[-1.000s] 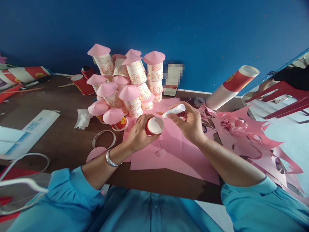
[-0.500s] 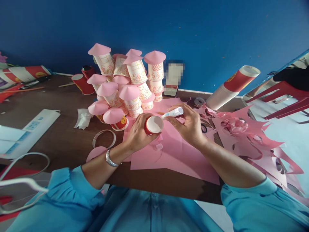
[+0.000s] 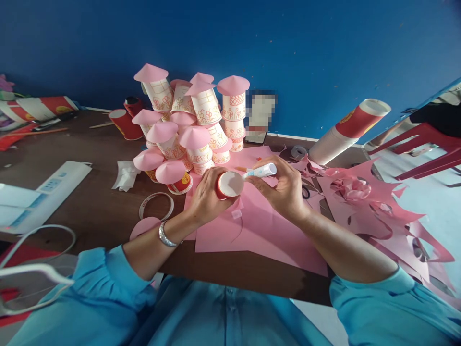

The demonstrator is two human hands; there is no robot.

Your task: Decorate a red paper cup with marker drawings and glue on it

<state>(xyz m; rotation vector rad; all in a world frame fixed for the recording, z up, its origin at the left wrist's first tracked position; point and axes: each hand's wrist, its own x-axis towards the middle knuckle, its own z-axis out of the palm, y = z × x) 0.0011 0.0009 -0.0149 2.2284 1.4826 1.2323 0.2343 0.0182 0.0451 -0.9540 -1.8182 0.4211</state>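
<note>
My left hand (image 3: 208,196) is wrapped round a red paper cup (image 3: 230,184), whose round white end faces up toward me. In my right hand (image 3: 284,187) is a white glue tube with blue print (image 3: 262,170), pinched between thumb and fingers. Its narrow end is at the cup's right rim; whether it touches is hard to tell. Both hands are above pink paper sheets (image 3: 230,238). Just beyond my left hand stand stacked paper cups (image 3: 200,155) with drawn flowers and pink cone tops (image 3: 194,138). Below my left wrist lies a pink paper disc (image 3: 143,228).
A leaning stack of cups (image 3: 333,150) stands at the back right, beside cut pink paper scraps (image 3: 363,206). A phone (image 3: 257,135) leans on the blue wall. Tape rings (image 3: 156,206), crumpled white paper (image 3: 126,175) and a white power strip (image 3: 50,190) lie left.
The glue tube has shifted slightly right and down along the cup's rim, and the cup has turned a little in my left hand. The whole view has moved slightly.
</note>
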